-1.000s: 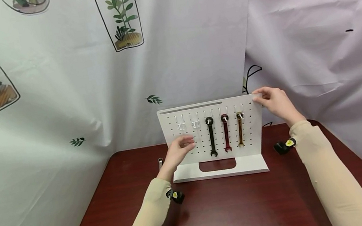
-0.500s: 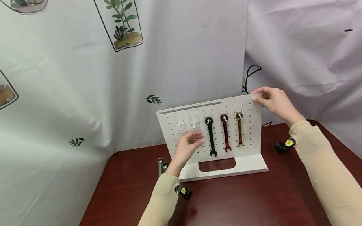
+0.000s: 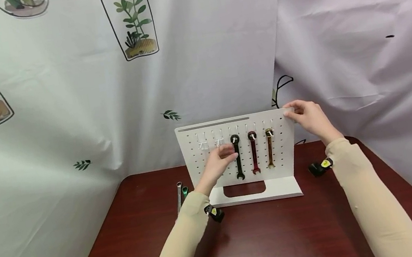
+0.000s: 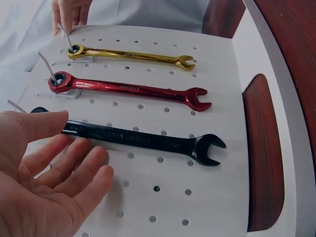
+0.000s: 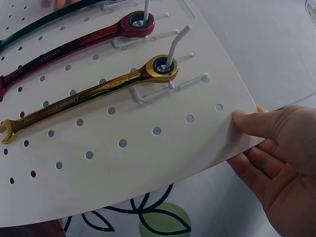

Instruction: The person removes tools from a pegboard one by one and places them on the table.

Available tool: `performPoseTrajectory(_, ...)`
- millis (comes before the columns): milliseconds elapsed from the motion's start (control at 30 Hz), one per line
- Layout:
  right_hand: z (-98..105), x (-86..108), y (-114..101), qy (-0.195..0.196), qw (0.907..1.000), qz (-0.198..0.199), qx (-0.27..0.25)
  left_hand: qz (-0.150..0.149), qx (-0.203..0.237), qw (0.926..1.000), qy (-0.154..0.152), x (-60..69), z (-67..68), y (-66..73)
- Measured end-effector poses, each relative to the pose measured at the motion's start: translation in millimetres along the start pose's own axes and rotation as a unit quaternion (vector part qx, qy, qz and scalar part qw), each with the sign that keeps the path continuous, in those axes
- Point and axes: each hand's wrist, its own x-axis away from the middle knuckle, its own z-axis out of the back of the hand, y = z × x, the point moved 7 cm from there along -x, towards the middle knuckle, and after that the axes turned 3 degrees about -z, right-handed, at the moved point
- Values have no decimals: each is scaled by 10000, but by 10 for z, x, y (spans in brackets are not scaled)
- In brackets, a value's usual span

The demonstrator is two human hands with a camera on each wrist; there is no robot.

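Left hand point(image 4: 47, 192): spread beside the black metal wrench point(image 4: 133, 137)
Right hand point(image 5: 281, 160): pinching the white perforated board point(image 5: 163, 158)
Wrench step: we're likely reaching; next calls for a pinch

The sleeves point(image 3: 373, 198) are cream; black wrist cameras point(image 3: 315, 169) bear yellow patches point(image 3: 325, 163).

Pinches the pegboard point(image 3: 246, 158) by its upper right corner with the right hand point(image 3: 312, 118). Poises the left hand point(image 3: 216, 163) before the pegboard, near the black wrench point(image 3: 239, 166) hung at its middle.
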Motion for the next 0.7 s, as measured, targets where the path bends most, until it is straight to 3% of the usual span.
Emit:
performPoseTrajectory(233,16,8,-16,-21,9999,-61,-84,-8,-204,9998,68,-56,-76,48)
performPoseTrajectory(400,7,-1,-11,-52,9999,-73,-93,-45,-111,9996,241,-79,-112,31)
performPoseTrajectory(700,-4,3,2,-38,9999,-66,-96,-74,-19,9987,510,-21,-150,-19)
